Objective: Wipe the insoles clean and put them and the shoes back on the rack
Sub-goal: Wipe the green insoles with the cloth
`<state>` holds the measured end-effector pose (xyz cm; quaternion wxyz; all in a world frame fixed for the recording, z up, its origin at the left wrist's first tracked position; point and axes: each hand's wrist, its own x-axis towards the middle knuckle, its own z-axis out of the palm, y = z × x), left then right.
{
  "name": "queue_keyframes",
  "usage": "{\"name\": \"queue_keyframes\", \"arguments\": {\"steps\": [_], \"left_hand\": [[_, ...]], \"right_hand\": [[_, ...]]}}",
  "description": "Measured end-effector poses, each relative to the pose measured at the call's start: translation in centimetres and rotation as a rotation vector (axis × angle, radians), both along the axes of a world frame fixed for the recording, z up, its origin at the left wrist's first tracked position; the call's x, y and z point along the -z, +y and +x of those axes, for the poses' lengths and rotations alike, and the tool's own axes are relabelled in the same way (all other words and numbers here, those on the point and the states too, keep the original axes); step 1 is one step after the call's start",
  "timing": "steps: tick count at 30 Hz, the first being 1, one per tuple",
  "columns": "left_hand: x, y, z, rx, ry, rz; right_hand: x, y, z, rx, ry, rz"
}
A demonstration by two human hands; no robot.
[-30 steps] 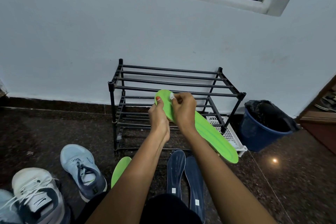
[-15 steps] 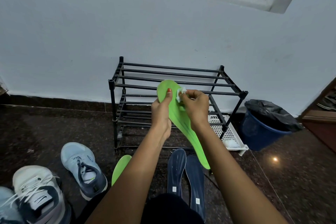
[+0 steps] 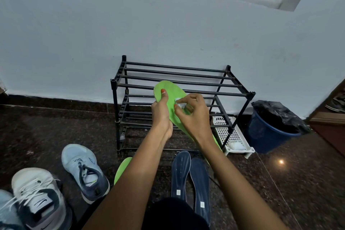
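Observation:
My left hand (image 3: 161, 115) grips a bright green insole (image 3: 170, 91) near its upper end and holds it up in front of the black shoe rack (image 3: 186, 84). My right hand (image 3: 194, 115) pinches a small white wipe (image 3: 180, 104) against the insole's face, about a third of the way down. A second green insole (image 3: 122, 169) lies on the floor, half hidden by my left arm. Two dark blue insoles (image 3: 188, 175) lie side by side on the floor. A light blue shoe (image 3: 84, 171) and a white and grey shoe (image 3: 40, 198) stand at the lower left.
A white perforated tray (image 3: 226, 134) with a white wad in it sits right of the rack. A blue bin (image 3: 268, 130) lined with a black bag stands farther right. A part of another shoe (image 3: 5, 209) shows at the left edge. The floor is dark polished stone.
The wipe in my right hand has moved down the green insole from its top edge toward the middle. The insole now stands steeper, its lower end behind my right arm.

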<state>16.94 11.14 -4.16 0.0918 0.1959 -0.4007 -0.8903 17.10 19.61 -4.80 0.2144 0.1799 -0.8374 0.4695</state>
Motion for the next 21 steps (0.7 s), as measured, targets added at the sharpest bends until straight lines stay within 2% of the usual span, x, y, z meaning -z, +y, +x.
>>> {"name": "queue_keyframes", "arguments": {"steps": [4,8,13,21], "left_hand": [[0.1,0.2,0.0,0.02,0.012,-0.01],[0.1,0.3,-0.1,0.021,-0.013,-0.008],[0.2,-0.3,-0.2,-0.016,-0.05,-0.022],[0.3,0.9,0.3,-0.005,-0.033,-0.099]], "right_hand": [[-0.1,0.2,-0.3,0.04,0.106,-0.014],[0.2,-0.3,0.2,-0.039,0.132,0.044],[1.1,0.6,1.3,-0.117,0.081,0.124],[1.0,0.0,1.1,0.012,0.017,0.049]]}}
